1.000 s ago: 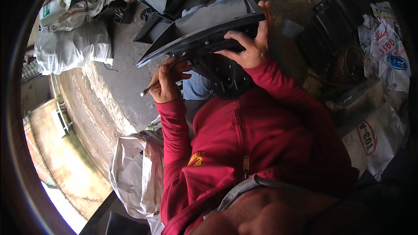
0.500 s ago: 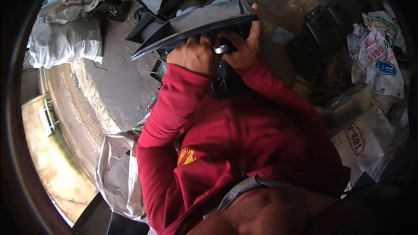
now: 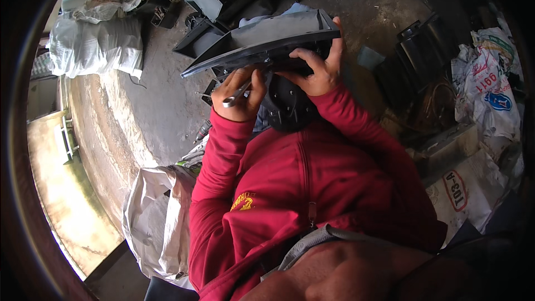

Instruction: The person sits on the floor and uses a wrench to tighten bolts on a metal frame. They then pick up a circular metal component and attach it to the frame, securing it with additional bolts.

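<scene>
1. We find the black trough-shaped part point(image 3: 273, 36) at the upper middle of the frame, tilted, with its pointed end toward the left and its grey inner face showing above the dark rim.
2. At its right end we see the right hand point(image 3: 320, 72) gripping it: one finger reaches up along the end, another bends against the underside, and the thumb lies below.
3. Under its left half, the left hand point(image 3: 239, 92) has its fingers closed around a silver wrench point(image 3: 238, 96), whose ring end points toward the lower left; we cannot tell what the far end meets.
4. Just below the part, at the frame's centre, we make out a black piece point(image 3: 287, 103) dotted with shiny spots.
5. A red jacket point(image 3: 278, 178) fills the lower middle.
6. Farther out we see more black troughs point(image 3: 205, 0) near the top, a plastic-wrapped bundle point(image 3: 95, 47) at upper left, an open white sack point(image 3: 150, 217) at lower left, and a printed sack point(image 3: 482, 72) at right.
</scene>
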`<state>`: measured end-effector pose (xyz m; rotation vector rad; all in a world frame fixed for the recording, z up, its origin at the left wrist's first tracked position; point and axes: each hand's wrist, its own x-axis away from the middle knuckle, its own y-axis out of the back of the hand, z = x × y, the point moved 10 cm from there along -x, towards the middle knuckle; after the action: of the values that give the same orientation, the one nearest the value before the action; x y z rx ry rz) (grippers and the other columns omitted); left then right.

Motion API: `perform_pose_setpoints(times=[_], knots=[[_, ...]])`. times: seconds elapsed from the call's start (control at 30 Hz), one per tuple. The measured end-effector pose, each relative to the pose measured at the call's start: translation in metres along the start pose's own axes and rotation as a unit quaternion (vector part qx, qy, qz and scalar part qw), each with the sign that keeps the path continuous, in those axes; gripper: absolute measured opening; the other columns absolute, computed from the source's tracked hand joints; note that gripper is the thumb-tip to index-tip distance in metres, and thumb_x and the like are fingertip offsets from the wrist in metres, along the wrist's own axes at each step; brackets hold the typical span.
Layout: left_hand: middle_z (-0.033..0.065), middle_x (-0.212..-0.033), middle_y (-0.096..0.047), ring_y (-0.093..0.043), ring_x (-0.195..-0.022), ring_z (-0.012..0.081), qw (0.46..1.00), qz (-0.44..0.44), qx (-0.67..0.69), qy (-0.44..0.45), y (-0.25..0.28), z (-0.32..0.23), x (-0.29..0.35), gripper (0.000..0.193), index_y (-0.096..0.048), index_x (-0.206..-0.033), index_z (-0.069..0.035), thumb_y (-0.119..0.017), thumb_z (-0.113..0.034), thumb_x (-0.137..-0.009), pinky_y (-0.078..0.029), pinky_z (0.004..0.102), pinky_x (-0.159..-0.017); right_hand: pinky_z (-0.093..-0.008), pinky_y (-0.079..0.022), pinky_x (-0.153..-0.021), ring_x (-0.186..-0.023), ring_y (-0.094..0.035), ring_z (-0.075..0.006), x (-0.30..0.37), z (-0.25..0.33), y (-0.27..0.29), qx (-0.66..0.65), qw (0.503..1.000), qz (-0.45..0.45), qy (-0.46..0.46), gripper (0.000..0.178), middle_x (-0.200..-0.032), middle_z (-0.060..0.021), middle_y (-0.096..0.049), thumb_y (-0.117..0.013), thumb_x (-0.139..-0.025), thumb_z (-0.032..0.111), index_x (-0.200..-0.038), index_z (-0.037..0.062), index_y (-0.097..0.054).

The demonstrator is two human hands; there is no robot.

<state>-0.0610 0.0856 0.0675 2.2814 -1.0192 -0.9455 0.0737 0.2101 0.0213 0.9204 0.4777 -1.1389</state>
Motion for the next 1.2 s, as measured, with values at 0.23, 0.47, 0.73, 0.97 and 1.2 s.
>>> perform_pose_setpoints(times=[0.23,0.47,0.73,0.97,1.2], knots=[[0.0107,-0.076,-0.068,-0.068,-0.064,0.0343,0.954,0.115,-0.274,-0.029,-0.036,-0.035,-0.024,0.012,-0.070,-0.095,-0.009,-0.068,-0.012,-0.084,-0.054,0.0395,-0.055,-0.0559,-0.037,-0.106,-0.137,-0.031,-0.0518,0.001,0.001,-0.001,0.023,0.999,0.025,0.005,0.043,-0.154,-0.0301,-0.021,-0.092,-0.053,0.038,-0.086,0.0189,-0.071],[0.0218,-0.094,-0.071,-0.072,-0.080,0.0297,0.895,-0.003,0.373,0.245,-0.013,0.093,0.030,0.036,-0.060,-0.112,0.010,-0.047,-0.022,-0.103,-0.060,0.0362,-0.069,-0.0629,-0.034,-0.106,-0.138,-0.025,-0.0579,-0.004,0.011,0.005,0.066,0.997,0.012,0.024,0.045,-0.154,-0.0295,-0.022,-0.094,-0.052,0.038,-0.086,0.0206,-0.070],[0.0116,-0.079,-0.072,-0.072,-0.070,0.0225,0.998,-0.007,0.050,0.040,-0.002,0.010,0.003,0.010,-0.070,-0.096,-0.002,-0.066,-0.010,-0.090,-0.055,0.0298,-0.060,-0.0621,-0.033,-0.107,-0.138,-0.026,-0.0557,-0.003,0.009,0.005,0.061,0.998,-0.003,0.034,0.043,-0.154,-0.0293,-0.023,-0.092,-0.054,0.039,-0.087,0.0211,-0.070],[0.0096,-0.071,-0.066,-0.066,-0.060,0.0320,0.960,0.070,-0.260,-0.071,-0.037,-0.039,-0.020,0.010,-0.066,-0.085,-0.012,-0.071,-0.020,-0.081,-0.053,0.0408,-0.052,-0.0614,-0.032,-0.109,-0.141,-0.023,-0.0536,0.001,0.008,0.002,0.073,0.997,0.012,0.025,0.041,-0.155,-0.0295,-0.021,-0.092,-0.052,0.032,-0.086,0.0206,-0.071],[0.0209,-0.092,-0.071,-0.072,-0.078,0.0283,0.863,0.056,0.424,0.269,-0.027,0.098,0.021,0.037,-0.060,-0.110,0.010,-0.047,-0.024,-0.104,-0.060,0.0363,-0.066,-0.0618,-0.031,-0.110,-0.139,-0.026,-0.0544,-0.001,0.010,0.003,0.064,0.998,0.006,0.027,0.044,-0.153,-0.0290,-0.024,-0.093,-0.052,0.038,-0.085,0.0204,-0.070]])
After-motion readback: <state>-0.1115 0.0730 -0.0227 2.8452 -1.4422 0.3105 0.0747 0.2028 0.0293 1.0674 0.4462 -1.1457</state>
